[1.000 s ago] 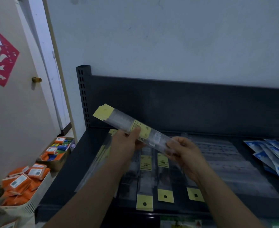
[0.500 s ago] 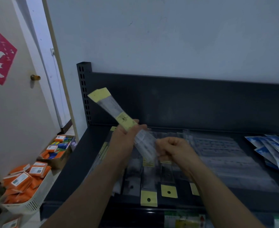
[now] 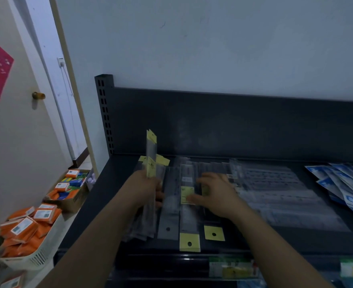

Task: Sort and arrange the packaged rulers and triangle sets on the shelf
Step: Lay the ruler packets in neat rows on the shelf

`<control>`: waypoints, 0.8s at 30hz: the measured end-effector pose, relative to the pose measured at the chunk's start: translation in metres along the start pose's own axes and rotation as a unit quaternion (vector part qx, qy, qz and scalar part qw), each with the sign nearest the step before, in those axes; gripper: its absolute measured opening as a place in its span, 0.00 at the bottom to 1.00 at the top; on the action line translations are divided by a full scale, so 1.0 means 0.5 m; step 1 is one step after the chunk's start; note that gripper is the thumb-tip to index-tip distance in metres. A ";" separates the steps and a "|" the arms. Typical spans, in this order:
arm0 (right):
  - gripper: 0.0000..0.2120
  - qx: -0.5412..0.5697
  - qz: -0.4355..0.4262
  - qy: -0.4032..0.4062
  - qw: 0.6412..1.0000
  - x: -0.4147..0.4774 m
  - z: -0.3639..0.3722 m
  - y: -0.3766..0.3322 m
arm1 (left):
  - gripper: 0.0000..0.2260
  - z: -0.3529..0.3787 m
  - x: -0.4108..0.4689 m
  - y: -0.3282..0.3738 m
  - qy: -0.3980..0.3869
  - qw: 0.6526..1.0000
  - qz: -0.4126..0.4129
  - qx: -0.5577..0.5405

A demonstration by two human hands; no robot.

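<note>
My left hand (image 3: 148, 190) grips a clear packaged ruler (image 3: 151, 151) with yellow header cards and holds it nearly upright over the left end of the dark shelf (image 3: 109, 183). My right hand (image 3: 215, 194) lies with curled fingers on the row of packaged rulers (image 3: 189, 217) lying side by side on the shelf, thumb and fingers pinching one with a yellow label. Larger clear packs, probably triangle sets (image 3: 275, 190), lie flat to the right of that row.
Blue-and-white packs (image 3: 346, 183) fan out at the shelf's right end. The shelf's back panel (image 3: 233, 125) rises behind. On the floor at left stand a white basket of orange boxes (image 3: 26, 229) and a cardboard box of coloured items (image 3: 71, 183). A door is at far left.
My left hand has swung the ruler from a slant to nearly upright and taken it alone. My right hand let go of it and dropped onto the rulers on the shelf.
</note>
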State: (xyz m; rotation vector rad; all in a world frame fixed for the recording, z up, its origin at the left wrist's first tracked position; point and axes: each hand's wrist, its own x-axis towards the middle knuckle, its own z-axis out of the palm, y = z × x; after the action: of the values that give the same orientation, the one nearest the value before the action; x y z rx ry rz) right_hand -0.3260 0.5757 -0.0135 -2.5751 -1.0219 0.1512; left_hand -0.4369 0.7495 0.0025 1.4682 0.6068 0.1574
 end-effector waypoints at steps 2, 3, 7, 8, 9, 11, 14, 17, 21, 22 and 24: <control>0.32 0.000 -0.016 -0.036 0.999 0.006 0.004 -0.014 | 0.04 -0.008 0.000 -0.004 -0.001 1.000 0.007 0.008; 0.31 0.001 -0.019 -0.046 0.999 0.011 0.007 -0.016 | 0.03 -0.012 -0.002 -0.004 0.000 1.000 0.007 0.007; 0.23 0.002 -0.035 -0.048 0.998 0.021 0.000 -0.007 | 0.04 -0.028 -0.008 -0.003 0.019 1.000 -0.006 -0.015; 0.17 0.042 -0.041 -0.036 0.998 0.023 -0.002 -0.005 | 0.04 -0.031 -0.009 -0.002 0.020 1.000 -0.007 -0.021; 0.11 0.078 -0.034 -0.022 0.996 0.024 -0.003 -0.007 | 0.03 -0.032 -0.010 -0.002 0.020 0.999 -0.005 -0.027; 0.15 0.067 0.007 -0.019 0.998 0.026 0.000 -0.017 | 0.02 -0.030 -0.014 0.000 0.021 0.999 -0.002 -0.046; 0.34 0.041 0.076 -0.025 0.996 0.039 0.005 -0.036 | 0.03 -0.022 -0.022 0.004 0.005 0.997 -0.004 -0.081; 0.27 0.119 0.095 -0.027 0.988 0.048 -0.005 -0.049 | 0.04 -0.016 -0.030 0.005 -0.019 0.995 -0.003 -0.103; 0.15 0.256 0.119 0.025 0.959 0.036 -0.015 -0.042 | 0.07 -0.017 -0.035 0.006 -0.029 0.993 0.000 -0.114; 0.10 0.285 0.128 0.042 0.949 0.030 -0.020 -0.038 | 0.08 -0.019 -0.033 0.007 -0.032 0.993 0.000 -0.117; 0.03 0.334 0.134 0.058 0.931 0.015 -0.033 -0.029 | 0.09 -0.022 -0.025 0.006 -0.032 0.992 0.004 -0.122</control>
State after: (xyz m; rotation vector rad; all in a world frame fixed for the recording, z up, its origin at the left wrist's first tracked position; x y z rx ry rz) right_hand -0.3262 0.5857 0.0073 -2.0424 -0.4523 0.3462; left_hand -0.4520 0.7537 0.0092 1.2351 0.5114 0.1828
